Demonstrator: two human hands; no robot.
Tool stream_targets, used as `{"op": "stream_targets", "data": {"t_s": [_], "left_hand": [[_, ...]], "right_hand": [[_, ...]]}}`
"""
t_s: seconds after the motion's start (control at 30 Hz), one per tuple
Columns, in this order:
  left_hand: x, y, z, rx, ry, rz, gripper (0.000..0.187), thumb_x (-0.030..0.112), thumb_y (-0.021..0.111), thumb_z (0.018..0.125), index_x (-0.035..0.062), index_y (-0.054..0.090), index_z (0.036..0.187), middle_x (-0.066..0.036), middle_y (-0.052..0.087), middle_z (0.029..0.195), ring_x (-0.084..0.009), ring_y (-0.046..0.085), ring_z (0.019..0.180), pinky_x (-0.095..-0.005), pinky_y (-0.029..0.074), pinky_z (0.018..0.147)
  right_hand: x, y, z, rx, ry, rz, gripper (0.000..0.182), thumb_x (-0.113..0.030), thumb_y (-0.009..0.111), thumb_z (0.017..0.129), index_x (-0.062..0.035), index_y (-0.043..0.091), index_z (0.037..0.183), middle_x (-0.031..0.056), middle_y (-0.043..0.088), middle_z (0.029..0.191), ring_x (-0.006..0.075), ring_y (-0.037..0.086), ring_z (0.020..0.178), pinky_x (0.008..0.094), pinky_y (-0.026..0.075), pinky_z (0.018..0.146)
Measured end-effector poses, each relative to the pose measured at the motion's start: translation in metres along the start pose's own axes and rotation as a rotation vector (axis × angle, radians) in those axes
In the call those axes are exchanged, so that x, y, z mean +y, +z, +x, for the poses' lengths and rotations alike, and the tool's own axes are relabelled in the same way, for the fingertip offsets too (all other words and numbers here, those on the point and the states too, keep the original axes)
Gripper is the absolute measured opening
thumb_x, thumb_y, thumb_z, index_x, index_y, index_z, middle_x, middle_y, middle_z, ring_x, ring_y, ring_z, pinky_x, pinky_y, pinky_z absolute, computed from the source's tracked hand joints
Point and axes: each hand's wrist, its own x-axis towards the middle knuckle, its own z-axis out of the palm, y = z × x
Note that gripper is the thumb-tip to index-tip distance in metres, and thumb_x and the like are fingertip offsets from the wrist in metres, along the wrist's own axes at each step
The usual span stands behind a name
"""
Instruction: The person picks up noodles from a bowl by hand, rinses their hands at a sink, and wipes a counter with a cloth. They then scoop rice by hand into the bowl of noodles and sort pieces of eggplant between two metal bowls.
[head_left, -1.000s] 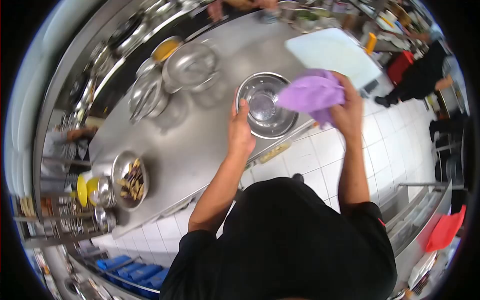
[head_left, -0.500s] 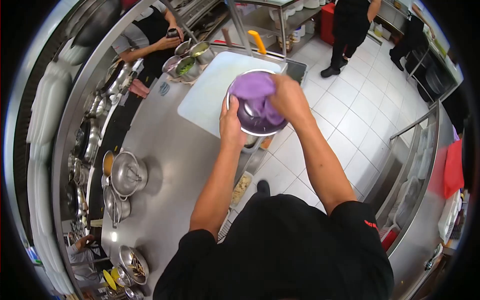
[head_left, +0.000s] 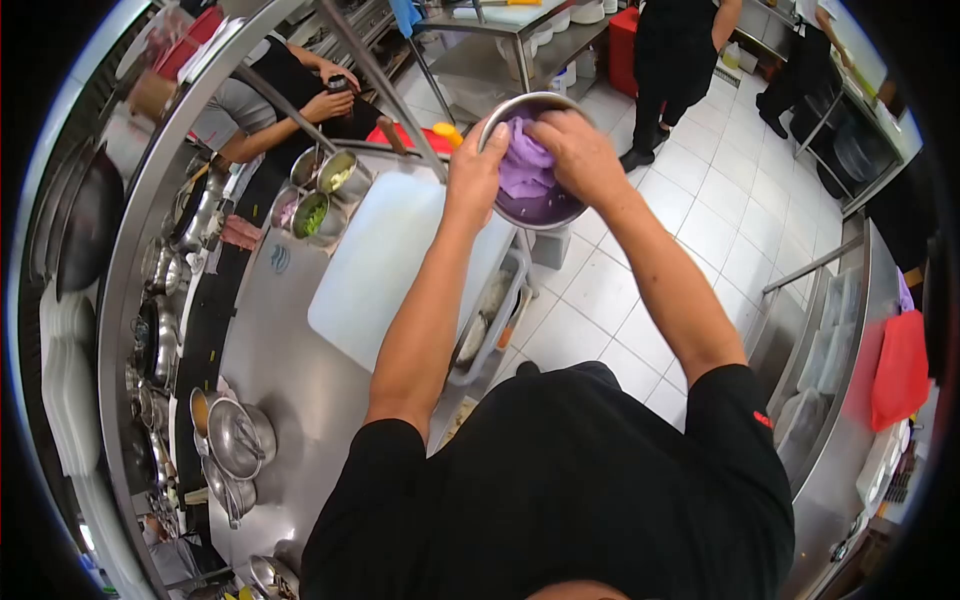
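Note:
A round metal bowl (head_left: 548, 212) is held up in front of me, tilted so its inside faces me. My left hand (head_left: 474, 178) grips its left rim, thumb over the edge. Inside the bowl lies a crumpled purple cloth (head_left: 526, 168). My right hand (head_left: 582, 155) reaches in from the right, its fingers closed on the cloth and partly hidden in its folds. Just below and left of the bowl, a white cutting board (head_left: 385, 265) rests on the steel counter (head_left: 300, 350).
Metal containers with chopped green food (head_left: 314, 218) stand beyond the board. A clear plastic tub (head_left: 490, 320) sits at the counter's right edge. Metal strainers (head_left: 240, 440) are at the lower left. A co-worker (head_left: 270, 105) works across the counter; another person (head_left: 672, 80) stands on the tiled floor.
The bowl, cloth and both hands have moved up in view, away from over the cutting board. The cloth is now bunched mid-bowl under my right hand. The whole view has shifted somewhat.

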Motion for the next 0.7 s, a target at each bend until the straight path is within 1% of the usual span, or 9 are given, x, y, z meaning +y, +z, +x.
{"op": "stream_targets", "data": {"t_s": [0.1, 0.2, 0.27, 0.4, 0.43, 0.5, 0.57, 0.6, 0.7], "left_hand": [[-0.014, 0.026, 0.055, -0.040, 0.261, 0.273, 0.036, 0.019, 0.057, 0.100, -0.0002, 0.061, 0.130, -0.010, 0.065, 0.126, -0.0169, 0.059, 0.114, -0.0308, 0.043, 0.103], [-0.026, 0.037, 0.107, 0.030, 0.412, 0.498, 0.034, 0.018, 0.058, 0.099, 0.0024, 0.063, 0.129, -0.012, 0.064, 0.130, -0.0217, 0.059, 0.119, -0.0314, 0.042, 0.105], [-0.030, 0.043, 0.140, 0.112, 0.528, 0.667, 0.033, 0.018, 0.060, 0.098, 0.0078, 0.065, 0.129, -0.013, 0.063, 0.131, -0.0269, 0.059, 0.122, -0.0329, 0.042, 0.105], [-0.015, 0.028, 0.184, 0.308, 0.710, 0.962, 0.031, 0.015, 0.061, 0.097, 0.0103, 0.067, 0.127, -0.012, 0.064, 0.130, -0.0248, 0.055, 0.127, -0.0342, 0.040, 0.108], [-0.005, 0.024, 0.187, 0.318, 0.670, 0.876, 0.030, 0.015, 0.061, 0.097, 0.0098, 0.067, 0.126, -0.011, 0.064, 0.130, -0.0241, 0.055, 0.126, -0.0338, 0.039, 0.108], [0.012, 0.014, 0.182, 0.349, 0.598, 0.701, 0.029, 0.014, 0.060, 0.098, 0.0088, 0.067, 0.125, -0.010, 0.064, 0.129, -0.0227, 0.055, 0.126, -0.0331, 0.039, 0.108], [0.019, 0.007, 0.166, 0.338, 0.552, 0.561, 0.029, 0.014, 0.059, 0.098, 0.0059, 0.065, 0.126, -0.006, 0.064, 0.129, -0.0192, 0.055, 0.124, -0.0313, 0.038, 0.109], [0.027, 0.009, 0.147, 0.375, 0.477, 0.599, 0.029, 0.016, 0.059, 0.098, 0.0064, 0.065, 0.126, -0.006, 0.063, 0.128, -0.0194, 0.055, 0.124, -0.0319, 0.038, 0.109], [0.027, -0.004, 0.077, 0.408, 0.441, 0.781, 0.034, 0.024, 0.062, 0.098, 0.0128, 0.065, 0.130, -0.009, 0.059, 0.139, -0.0237, 0.049, 0.134, -0.0371, 0.035, 0.115]], "right_hand": [[0.036, 0.024, 0.010, 0.112, 0.154, 0.151, 0.037, 0.003, 0.059, 0.073, -0.0065, 0.066, 0.108, 0.0114, 0.065, 0.113, 0.0338, 0.061, 0.107, 0.0434, 0.050, 0.090], [0.088, 0.046, 0.031, -0.106, 0.198, 0.389, 0.035, 0.005, 0.058, 0.071, -0.0036, 0.065, 0.104, 0.0182, 0.066, 0.109, 0.0378, 0.062, 0.106, 0.0441, 0.050, 0.090], [0.128, 0.061, 0.054, -0.199, 0.103, 0.476, 0.036, 0.006, 0.056, 0.069, -0.0025, 0.067, 0.103, 0.0208, 0.068, 0.109, 0.0395, 0.063, 0.106, 0.0448, 0.050, 0.091], [0.183, 0.059, 0.089, -0.548, -0.236, 0.420, 0.035, 0.003, 0.059, 0.070, -0.0014, 0.068, 0.104, 0.0204, 0.069, 0.101, 0.0404, 0.064, 0.099, 0.0441, 0.051, 0.085], [0.197, 0.064, 0.085, -0.615, -0.246, 0.418, 0.035, 0.003, 0.059, 0.070, -0.0004, 0.067, 0.103, 0.0207, 0.069, 0.101, 0.0412, 0.064, 0.097, 0.0449, 0.051, 0.084], [0.236, 0.075, 0.070, -0.383, 0.073, 0.612, 0.032, 0.004, 0.057, 0.073, -0.0006, 0.068, 0.103, 0.0221, 0.069, 0.102, 0.0431, 0.063, 0.098, 0.0470, 0.051, 0.084], [0.260, 0.094, 0.045, -0.442, 0.299, 0.237, 0.031, 0.001, 0.055, 0.078, -0.0021, 0.068, 0.106, 0.0229, 0.068, 0.108, 0.0433, 0.062, 0.104, 0.0471, 0.051, 0.086], [0.282, 0.109, 0.032, -0.845, 0.234, -0.007, 0.034, -0.005, 0.057, 0.081, -0.0042, 0.067, 0.114, 0.0235, 0.067, 0.113, 0.0430, 0.062, 0.106, 0.0478, 0.051, 0.088], [0.288, 0.103, 0.022, -0.638, 0.186, 0.188, 0.046, -0.010, 0.056, 0.081, -0.0089, 0.062, 0.127, 0.0232, 0.067, 0.118, 0.0408, 0.063, 0.110, 0.0451, 0.049, 0.095]]}}
